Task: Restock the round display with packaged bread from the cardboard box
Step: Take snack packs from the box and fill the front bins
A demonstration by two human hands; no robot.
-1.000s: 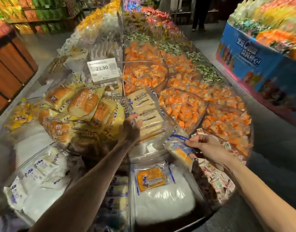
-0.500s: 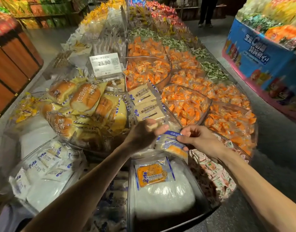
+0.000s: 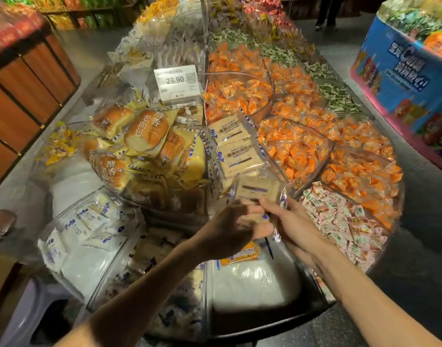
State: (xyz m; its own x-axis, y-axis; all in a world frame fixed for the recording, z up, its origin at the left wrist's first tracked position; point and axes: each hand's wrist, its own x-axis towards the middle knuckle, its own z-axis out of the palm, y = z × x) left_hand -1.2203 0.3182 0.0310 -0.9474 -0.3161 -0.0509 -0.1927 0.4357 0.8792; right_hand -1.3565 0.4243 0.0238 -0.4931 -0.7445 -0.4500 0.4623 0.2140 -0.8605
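Both hands meet just below the centre of the frame, clamped together on one bread packet (image 3: 258, 191).

1. Left hand (image 3: 228, 230) – seen from the back and in shadow. Its fingers curl round the packet's lower left edge.
2. Right hand (image 3: 298, 229) – fingers and thumb pinch the lower right edge of the clear wrapper.
3. The bread packet is held tilted, just above the near end of the middle compartment of the round display (image 3: 277, 324). Its print is blurred and cannot be read.
4. Directly above it in the frame, a stack of packets (image 3: 237, 149) of the same pale sliced bread lies in that compartment.

Surroundings:
- Wrapped round buns (image 3: 145, 131) are heaped left of the stack, with a price tag (image 3: 178, 82) reading 23.90 behind them.
- Orange sweets (image 3: 297, 146) fill the compartments to the right; pink and green sweets (image 3: 340, 219) lie beside the right hand.
- The compartment at bottom centre holds white padding (image 3: 255, 286) with a single orange packet (image 3: 242, 255) on it, partly under the hands.
- White packets (image 3: 90, 221) sit at lower left.
- A blue stand (image 3: 400, 71) occupies the upper right of the frame.
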